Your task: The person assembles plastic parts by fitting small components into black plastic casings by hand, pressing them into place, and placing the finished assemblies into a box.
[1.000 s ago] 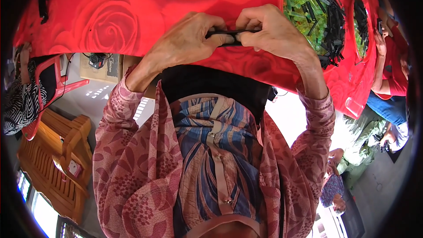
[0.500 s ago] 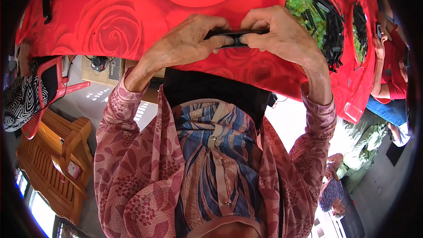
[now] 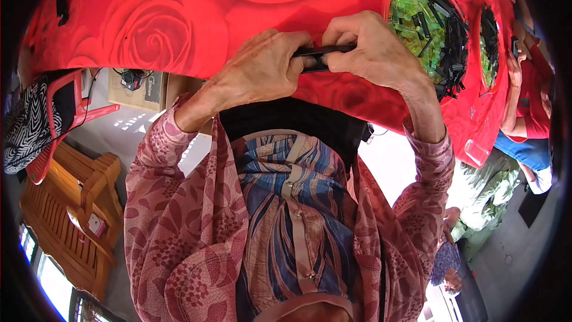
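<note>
Both hands meet over the red rose-patterned tablecloth (image 3: 161,42), holding a slim black plastic piece (image 3: 325,51) with a long bar and an opening along its middle. My left hand (image 3: 259,71) is closed on its left end, thumb and fingers pinching. On the right end, my right hand (image 3: 378,53) is closed too, with the thumb pressed against the piece. The fingers cover both ends, so whether it is one part or two fitted together cannot be told. Right of my right hand lie translucent green pieces (image 3: 411,9) and black strips (image 3: 456,45) in a round container.
A second container of green and black pieces (image 3: 488,48) stands farther right, near another person's arm (image 3: 513,95). More black parts (image 3: 63,0) lie at the far left. Below the table are a cardboard box (image 3: 146,92), a red chair (image 3: 71,116) and a wooden bench (image 3: 68,220).
My left hand has come down slightly and turned, and its thumb is less visible. The black piece now tilts, its right end higher. My right hand keeps its grip.
</note>
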`<state>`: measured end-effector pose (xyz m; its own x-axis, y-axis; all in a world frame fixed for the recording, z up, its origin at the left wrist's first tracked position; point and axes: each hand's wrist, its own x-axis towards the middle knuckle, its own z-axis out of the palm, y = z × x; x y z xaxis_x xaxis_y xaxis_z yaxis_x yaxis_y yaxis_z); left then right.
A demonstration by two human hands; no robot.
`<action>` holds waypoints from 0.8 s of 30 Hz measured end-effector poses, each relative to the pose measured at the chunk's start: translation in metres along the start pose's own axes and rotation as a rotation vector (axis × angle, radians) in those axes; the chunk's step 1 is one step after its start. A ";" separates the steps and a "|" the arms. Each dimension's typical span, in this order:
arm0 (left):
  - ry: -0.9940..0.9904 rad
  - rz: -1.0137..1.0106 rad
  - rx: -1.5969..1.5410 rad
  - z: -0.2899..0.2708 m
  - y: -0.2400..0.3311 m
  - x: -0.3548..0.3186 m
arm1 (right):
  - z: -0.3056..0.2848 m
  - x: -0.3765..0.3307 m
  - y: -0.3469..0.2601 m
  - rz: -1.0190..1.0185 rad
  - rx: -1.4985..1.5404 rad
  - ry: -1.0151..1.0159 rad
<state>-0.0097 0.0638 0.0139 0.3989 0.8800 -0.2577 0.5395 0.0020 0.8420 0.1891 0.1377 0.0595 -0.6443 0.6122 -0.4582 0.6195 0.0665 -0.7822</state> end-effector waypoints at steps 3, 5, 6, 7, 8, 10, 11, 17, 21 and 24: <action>0.002 0.014 0.028 -0.002 0.008 0.004 | -0.004 -0.002 0.008 0.009 -0.011 0.005; 0.013 0.031 0.072 -0.008 0.019 0.006 | -0.011 -0.005 0.012 -0.099 -0.012 0.081; 0.030 0.036 0.112 -0.009 0.022 0.004 | -0.012 -0.006 0.010 -0.209 -0.012 0.143; 0.032 0.034 0.118 -0.009 0.022 0.004 | -0.016 -0.010 0.006 -0.305 -0.021 0.212; 0.071 0.031 -0.002 -0.008 0.022 0.005 | -0.020 -0.015 -0.002 -0.312 -0.019 0.213; 0.102 0.046 -0.118 -0.005 0.024 0.008 | -0.030 -0.025 -0.018 -0.309 0.089 0.563; 0.149 0.035 -0.222 -0.003 0.025 0.008 | -0.031 -0.024 -0.016 -0.302 0.100 0.760; 0.361 0.057 -0.657 0.018 0.034 0.023 | 0.014 -0.018 0.017 -0.358 0.499 1.044; 0.535 0.091 -0.838 0.027 0.039 0.037 | 0.060 -0.018 0.003 -0.255 0.627 0.941; 0.606 0.074 -0.887 0.027 0.042 0.042 | 0.070 -0.017 0.010 -0.313 0.565 0.900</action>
<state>0.0498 0.0878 0.0253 -0.1571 0.9804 -0.1192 -0.2986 0.0679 0.9520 0.1747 0.0725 0.0302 -0.0330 0.9955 0.0883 0.0451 0.0897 -0.9949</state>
